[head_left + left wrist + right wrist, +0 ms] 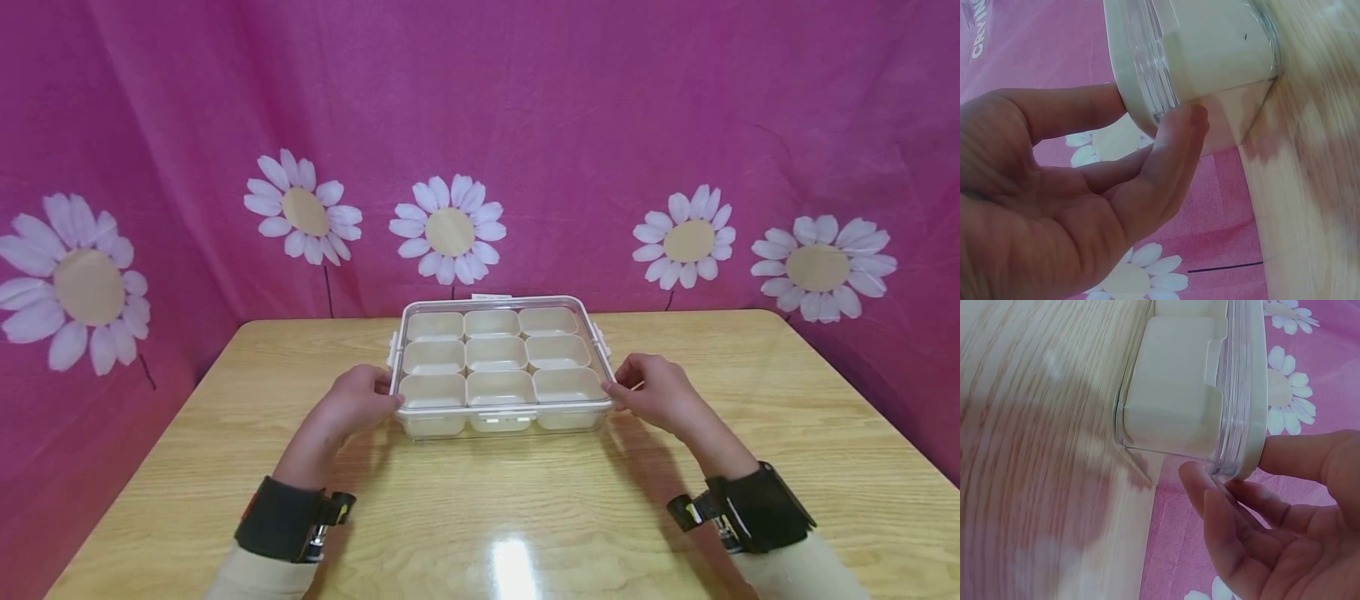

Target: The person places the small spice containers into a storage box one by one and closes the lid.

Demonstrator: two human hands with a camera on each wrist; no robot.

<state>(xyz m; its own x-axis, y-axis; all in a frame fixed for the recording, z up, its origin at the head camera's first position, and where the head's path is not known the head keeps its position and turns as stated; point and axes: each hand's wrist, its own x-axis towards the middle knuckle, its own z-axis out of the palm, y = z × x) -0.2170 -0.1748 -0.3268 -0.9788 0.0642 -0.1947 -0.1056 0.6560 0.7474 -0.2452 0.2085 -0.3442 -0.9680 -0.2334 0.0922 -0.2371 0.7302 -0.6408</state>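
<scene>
A clear plastic storage box [498, 422] with a white-rimmed transparent lid sits toward the back of the table. Through the lid show several cream cups [497, 353] in rows. At its left front corner my left hand [362, 400] grips the box, thumb on the lid's rim and fingers below it. My right hand [654, 392] holds the right front corner the same way. In the left wrist view the thumb and fingertips touch the rim [1127, 75]. The right wrist view shows the thumb against the white rim [1259, 394] and fingers beneath it.
The wooden table [420, 517] has a bright reflection near its front. Behind it hangs a magenta cloth [555, 125] with white daisies. White latches [507, 417] are on the box's front and sides. A black camera strap [285, 518] wraps each wrist.
</scene>
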